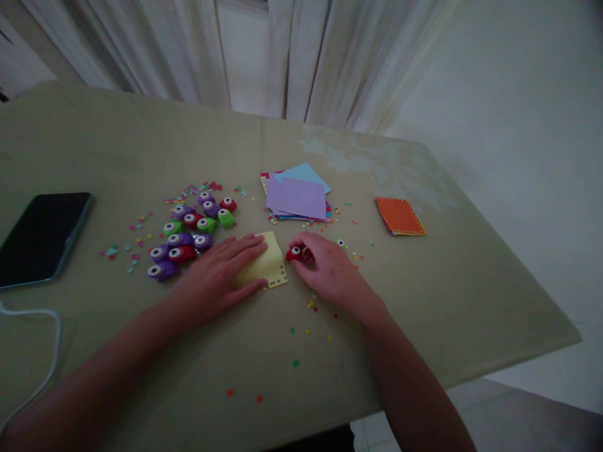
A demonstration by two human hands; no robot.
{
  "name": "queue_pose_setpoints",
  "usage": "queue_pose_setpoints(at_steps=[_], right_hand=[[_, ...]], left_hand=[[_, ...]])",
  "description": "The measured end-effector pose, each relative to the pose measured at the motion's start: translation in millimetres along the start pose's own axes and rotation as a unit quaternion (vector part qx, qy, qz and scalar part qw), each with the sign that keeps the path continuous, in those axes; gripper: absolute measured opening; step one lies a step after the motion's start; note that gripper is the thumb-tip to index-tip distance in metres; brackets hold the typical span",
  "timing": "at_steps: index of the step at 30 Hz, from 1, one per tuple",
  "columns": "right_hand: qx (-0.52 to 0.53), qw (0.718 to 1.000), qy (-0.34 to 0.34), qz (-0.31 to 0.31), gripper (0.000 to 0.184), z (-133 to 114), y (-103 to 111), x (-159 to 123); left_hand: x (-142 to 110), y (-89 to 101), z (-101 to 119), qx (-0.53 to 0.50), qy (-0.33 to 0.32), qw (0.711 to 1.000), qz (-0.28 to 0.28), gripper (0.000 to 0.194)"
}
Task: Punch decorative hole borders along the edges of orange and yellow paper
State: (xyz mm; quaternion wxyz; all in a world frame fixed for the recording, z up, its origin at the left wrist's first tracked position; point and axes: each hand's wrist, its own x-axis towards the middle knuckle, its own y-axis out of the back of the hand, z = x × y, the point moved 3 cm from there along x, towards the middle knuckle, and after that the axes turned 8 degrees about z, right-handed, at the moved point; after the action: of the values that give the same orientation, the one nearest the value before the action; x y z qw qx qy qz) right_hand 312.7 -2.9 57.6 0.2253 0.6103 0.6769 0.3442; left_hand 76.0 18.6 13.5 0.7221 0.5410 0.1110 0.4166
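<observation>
My left hand [223, 270] lies flat with its fingers stretched over a pale yellow sheet of paper [271, 263], pressing it to the table. Small punched holes run along that sheet's right and lower edges. Between the fingers of my right hand [330, 267] is a red craft punch [294, 253], just off the sheet's right edge. A green punch [341, 243] shows partly behind the right hand. Left of my left hand sit several more punches [181, 254] in purple, red and green, grouped together.
A pile of purple and blue paper [301, 196] lies beyond my hands. An orange paper stack [400, 215] with a punched border is at the right. A dark-screened tablet [42, 232] and a white cable [57, 336] lie at the left. Punched bits [296, 363] are scattered over the tablecloth.
</observation>
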Motion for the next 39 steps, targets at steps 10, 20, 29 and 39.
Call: queue_pose_setpoints(at_steps=[10,20,29,39], right_hand=[[0.023,1.000,-0.012,0.006,0.014,1.2,-4.5,-0.3],[0.015,1.000,0.003,0.009,0.013,-0.9,-5.8,-1.2],[0.015,0.999,0.031,-0.008,0.021,-2.6,-5.6,-1.6],[0.011,0.999,0.037,-0.031,0.022,-1.0,-5.1,-2.3]], left_hand=[[-0.3,0.2,1.3,0.005,-0.007,1.000,0.003,0.069],[0.2,0.4,1.3,-0.003,0.001,1.000,-0.004,0.066],[0.7,-0.1,2.5,-0.003,0.003,1.000,-0.006,0.064],[0.1,-1.4,5.8,0.033,-0.012,0.999,-0.007,0.071]])
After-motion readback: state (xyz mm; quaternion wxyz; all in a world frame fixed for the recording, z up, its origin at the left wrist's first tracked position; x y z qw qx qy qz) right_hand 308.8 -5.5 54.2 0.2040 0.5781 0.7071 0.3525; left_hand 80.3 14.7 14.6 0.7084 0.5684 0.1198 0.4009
